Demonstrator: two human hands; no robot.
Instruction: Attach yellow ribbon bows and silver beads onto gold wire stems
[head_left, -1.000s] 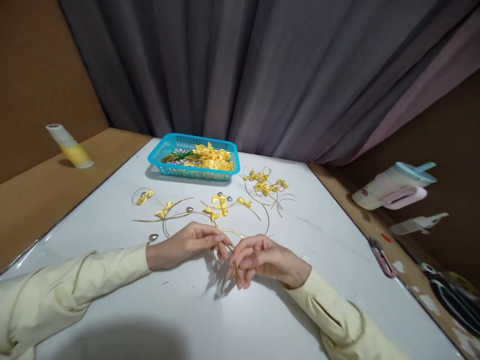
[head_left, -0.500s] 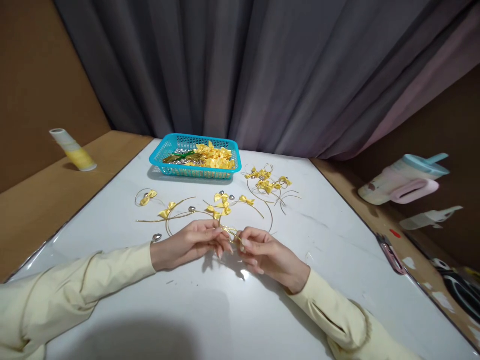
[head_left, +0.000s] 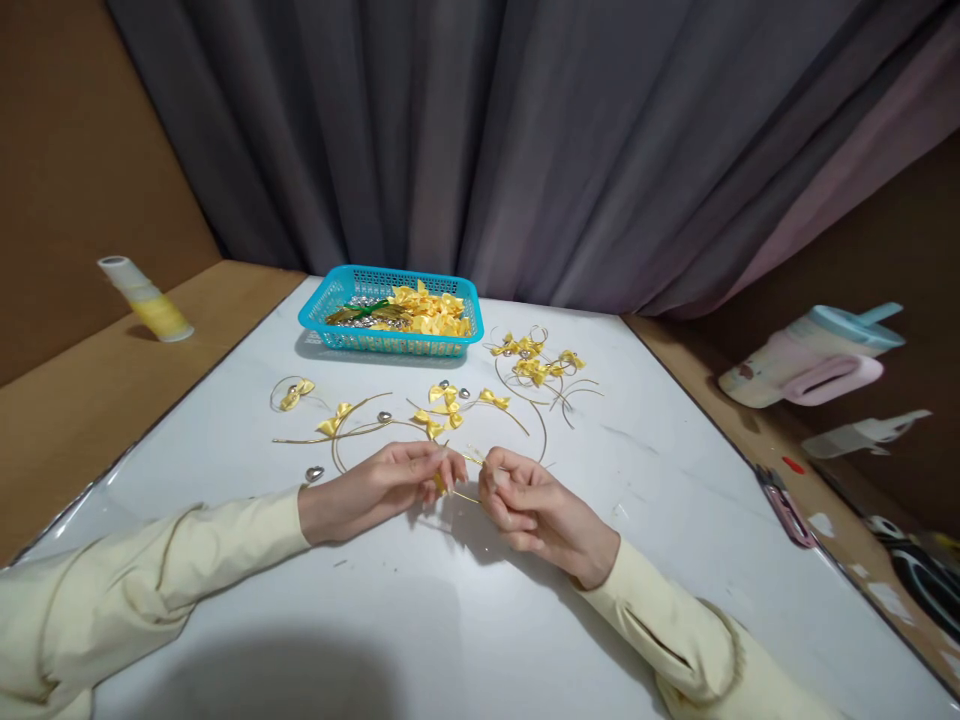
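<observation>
Both my hands pinch a thin gold wire point(head_left: 466, 497) just above the white table. My left hand point(head_left: 397, 485) is closed with thumb and fingertips together, and a bit of yellow shows below its fingers. Curled fingers of my right hand point(head_left: 529, 505) grip the wire's other end, a hand's gap away. Beyond my hands lie yellow satin bows point(head_left: 442, 408) and a curved gold wire point(head_left: 365, 402). A silver heart bead point(head_left: 313, 474) rests by my left wrist. How the wire runs inside the fingers is hidden.
A blue basket point(head_left: 390, 345) at the back holds bows and beads. To its right sits a cluster of wired bows point(head_left: 532, 372). A tumbler point(head_left: 810, 355), a small bottle point(head_left: 862, 436) and pink-handled snips point(head_left: 784, 507) are along the right; a yellow roll point(head_left: 150, 300) stands left.
My right hand has turned and its fingers have curled in more. The wire now spans the space between my hands at a different angle, and my left fingers have drawn together.
</observation>
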